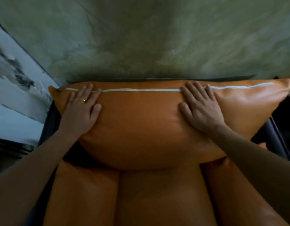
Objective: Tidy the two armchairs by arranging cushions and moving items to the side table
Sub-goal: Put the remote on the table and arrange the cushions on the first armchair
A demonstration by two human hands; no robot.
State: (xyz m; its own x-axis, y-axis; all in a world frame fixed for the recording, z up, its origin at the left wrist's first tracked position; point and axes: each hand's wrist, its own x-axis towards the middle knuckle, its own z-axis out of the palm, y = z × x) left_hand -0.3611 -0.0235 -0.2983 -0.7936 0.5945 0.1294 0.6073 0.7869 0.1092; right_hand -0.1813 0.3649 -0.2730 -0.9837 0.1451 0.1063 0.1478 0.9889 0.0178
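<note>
Head view: a large orange cushion (141, 124) stands on its long edge against the back of an armchair (157, 198), its white zip (141, 90) running along the top edge; it leans toward the green mottled wall (141, 38) behind, and its lower belly bulges over the orange seat pads; this upright placing looks meant to make it serve as the chair's back rest. The left hand (82, 111) lies flat on the cushion's upper left, fingers spread and reaching the zip line, a gold ring (83, 100) on one finger; the right hand (201, 108) lies flat on the upper right in the same way, fingers fanned, thumb pointing inward; neither pinches anything, both press palm-down, probably to square the cushion and smooth its face. Both forearms come in from the lower corners, straight and angled inward, wrists low, so the push goes forward and slightly down into the chair back. A framed picture (15, 88) leans at the left; dark chair frame shows at both sides; no side table nor a second armchair is in sight, so the remaining items cannot be judged.
</note>
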